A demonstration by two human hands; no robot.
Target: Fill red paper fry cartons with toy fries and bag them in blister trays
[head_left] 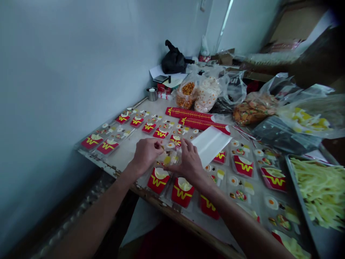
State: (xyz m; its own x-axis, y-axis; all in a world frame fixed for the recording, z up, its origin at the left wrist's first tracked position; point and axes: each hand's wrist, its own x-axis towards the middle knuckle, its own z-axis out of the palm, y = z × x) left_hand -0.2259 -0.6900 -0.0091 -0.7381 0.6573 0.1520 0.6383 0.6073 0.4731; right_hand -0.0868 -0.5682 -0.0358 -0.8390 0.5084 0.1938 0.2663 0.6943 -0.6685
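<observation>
My left hand [147, 154] is closed in a pinch above a clear plastic pack [165, 158] near the table's front edge. Whatever is between its fingertips is too small to make out. To the right, my right hand [190, 160] is open, thumb and fingers spread around the same pack. Small toy food pieces, a fried egg [170, 145] among them, show between the hands. Below them lie more packs with red fries cartons [159, 180] marked in yellow. A long white folded sheet [211, 145] rests on packs just behind my right hand.
Two long stacks of red cartons [188, 114] lie behind the packs. Bags of small pieces [207, 95] stand at the back, near a metal cup [152, 94]. A metal tray [299, 190] of pale toy fries [320, 190] is on the right. A wall borders the left.
</observation>
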